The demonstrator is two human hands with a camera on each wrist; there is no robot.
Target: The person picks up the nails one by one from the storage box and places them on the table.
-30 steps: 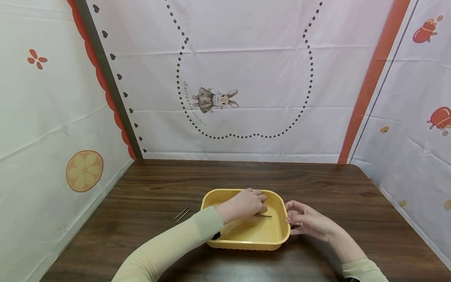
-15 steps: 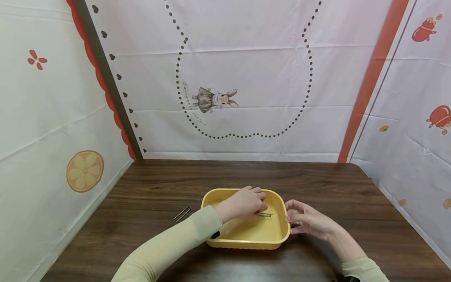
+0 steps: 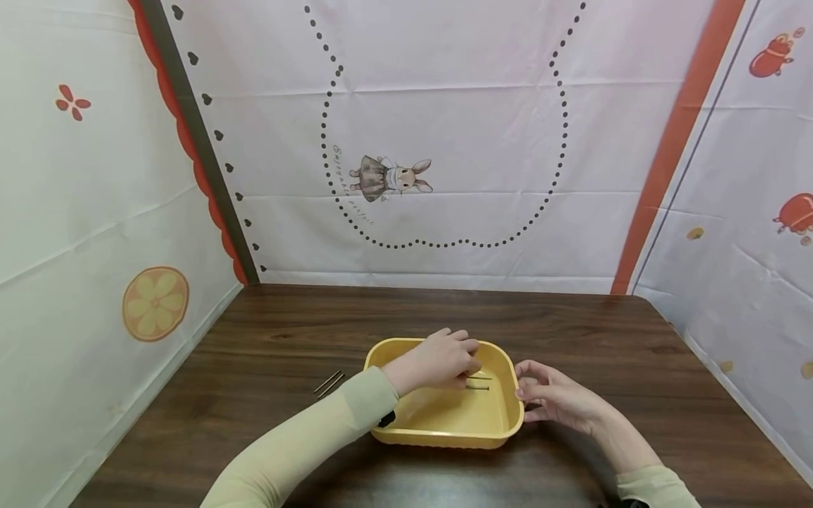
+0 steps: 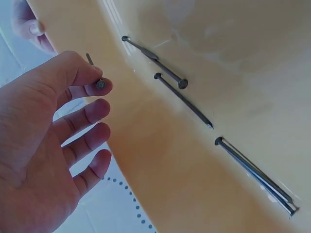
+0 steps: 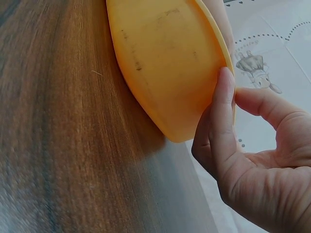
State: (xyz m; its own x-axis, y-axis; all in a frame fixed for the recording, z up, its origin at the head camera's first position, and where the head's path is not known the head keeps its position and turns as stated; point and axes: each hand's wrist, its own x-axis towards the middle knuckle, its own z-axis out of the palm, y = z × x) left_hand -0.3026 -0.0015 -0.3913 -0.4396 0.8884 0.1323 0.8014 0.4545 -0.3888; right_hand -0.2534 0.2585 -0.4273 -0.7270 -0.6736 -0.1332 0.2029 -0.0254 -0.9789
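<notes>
My left hand [image 4: 53,121] is over the yellow plastic bin [image 3: 444,439], pinching a nail [image 4: 100,84] between thumb and index finger. Its head points at the camera in the left wrist view, and the other fingers are spread, slightly bent. Several dark nails [image 4: 184,101] lie on the bin's floor beneath; one pair [image 4: 257,174] lies side by side and another pair [image 4: 154,62] overlaps. In the head view the left hand hides part of the bin's inside. My right hand [image 5: 252,155] pinches the bin's right rim, thumb on one side and fingers on the other.
On the brown wooden table [image 3: 286,331], two thin nails [image 3: 329,383] lie nearly parallel to the left of the bin. Printed white cloth [image 3: 444,141] hangs behind the table and along both sides.
The left hand has risen slightly. The nail in its fingers has parted from the nail on the bin floor, showing a gap between them. The right hand keeps its place on the rim.
</notes>
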